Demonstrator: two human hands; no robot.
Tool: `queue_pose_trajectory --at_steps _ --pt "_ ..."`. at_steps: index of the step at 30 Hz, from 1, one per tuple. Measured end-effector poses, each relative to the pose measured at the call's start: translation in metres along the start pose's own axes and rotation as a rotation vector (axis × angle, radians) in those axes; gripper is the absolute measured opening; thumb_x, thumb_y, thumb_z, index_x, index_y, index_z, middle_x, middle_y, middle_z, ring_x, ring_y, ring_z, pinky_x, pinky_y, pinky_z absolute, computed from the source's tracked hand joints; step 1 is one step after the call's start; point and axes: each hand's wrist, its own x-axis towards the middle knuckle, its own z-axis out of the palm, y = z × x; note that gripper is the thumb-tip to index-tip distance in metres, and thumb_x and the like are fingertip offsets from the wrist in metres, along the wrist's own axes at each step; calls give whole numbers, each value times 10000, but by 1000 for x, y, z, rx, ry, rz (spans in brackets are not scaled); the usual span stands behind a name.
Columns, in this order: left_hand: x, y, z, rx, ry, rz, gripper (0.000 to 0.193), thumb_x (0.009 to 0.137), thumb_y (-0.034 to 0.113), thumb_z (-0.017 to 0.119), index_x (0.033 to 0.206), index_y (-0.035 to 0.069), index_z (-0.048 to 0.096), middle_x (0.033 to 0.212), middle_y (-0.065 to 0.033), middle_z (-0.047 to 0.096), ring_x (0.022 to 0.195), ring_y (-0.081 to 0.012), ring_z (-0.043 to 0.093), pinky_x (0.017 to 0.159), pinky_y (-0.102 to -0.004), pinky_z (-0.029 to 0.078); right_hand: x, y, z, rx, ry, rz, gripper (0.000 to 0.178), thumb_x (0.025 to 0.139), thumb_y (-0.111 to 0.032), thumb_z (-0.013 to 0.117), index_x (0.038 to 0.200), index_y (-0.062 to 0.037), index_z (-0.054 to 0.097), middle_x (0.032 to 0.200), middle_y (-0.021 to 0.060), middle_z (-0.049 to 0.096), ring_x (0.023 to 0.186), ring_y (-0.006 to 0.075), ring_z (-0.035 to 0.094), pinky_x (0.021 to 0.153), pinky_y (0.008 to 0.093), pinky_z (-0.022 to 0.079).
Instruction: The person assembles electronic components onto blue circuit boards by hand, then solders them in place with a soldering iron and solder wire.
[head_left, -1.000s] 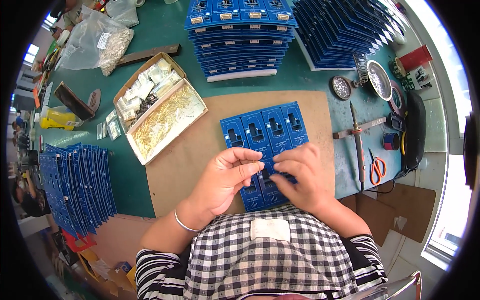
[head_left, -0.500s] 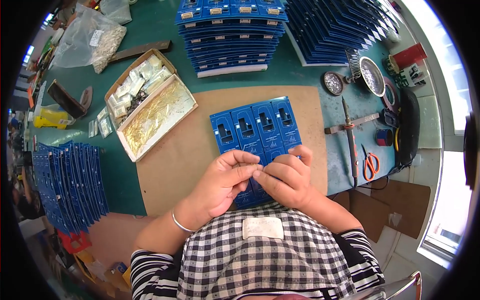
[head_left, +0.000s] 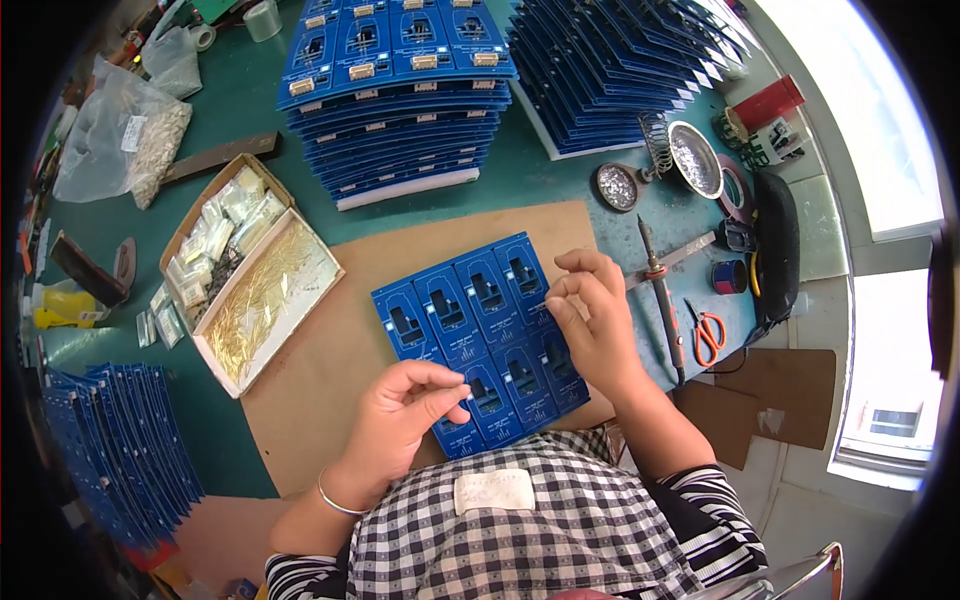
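A blue circuit board panel (head_left: 462, 343) with several dark cut-outs lies tilted on the brown sheet in front of me. Over its lower left part is my left hand (head_left: 405, 408), thumb and forefinger pinched together. Whatever sits in that pinch is too small to name. My right hand (head_left: 603, 325) hovers at the panel's right edge, thumb and fingertips drawn together over the board. Any item between them is too fine to make out. To the left, a cardboard box (head_left: 340, 272) holds thin gold-coloured pins (head_left: 262, 290) and small bags.
Tall stacks of blue boards (head_left: 400, 130) stand at the back, with more boards (head_left: 125, 445) at the left. On the right lie a soldering iron (head_left: 664, 305), orange-handled scissors (head_left: 708, 338), a round tin (head_left: 617, 187) and a metal bowl (head_left: 697, 160).
My hands, together over the panel before, have parted: the right went up to the board's right edge, the left down and left. The view has shifted, and more of the panel shows.
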Motion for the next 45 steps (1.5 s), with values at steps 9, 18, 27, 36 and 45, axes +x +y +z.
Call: queue_pose_trajectory --at_steps 9,18,27,36,45 --pt "5 -3 -9 -21 94 75 113 882 -8 633 994 -24 620 970 -126 660 873 -212 670 805 -323 559 13 20 5 77 -89 85 95 785 -64 671 873 -63 634 1144 77 565 1061 296 496 929 400 364" --pt "8 0 -9 -10 73 51 125 876 -35 627 1000 -24 620 976 -136 658 868 -211 670 813 -333 564 14 20 5 55 -110 39 100 769 -50 672 857 -69 631 1092 63 584 1041 281 503 902 394 367" --pt "6 0 -12 -37 15 102 66 875 -30 631 936 -9 618 980 -140 654 865 -196 662 770 -308 571 10 10 10 127 -156 76 77 784 -78 676 851 -76 638 1096 56 588 1051 270 500 914 391 352" --pt "4 5 -12 72 24 38 86 865 -36 646 933 12 627 913 -84 657 693 -95 611 620 -206 518 20 -12 12 -26 -257 29 67 805 -121 668 862 -92 647 1127 38 579 1123 243 466 994 427 246" --pt "5 5 -12 64 34 37 122 859 -37 656 966 12 625 890 -60 657 639 -54 567 553 -173 474 20 -11 16 -30 -248 46 64 807 -113 663 862 -88 641 1139 48 571 1145 254 447 995 425 247"
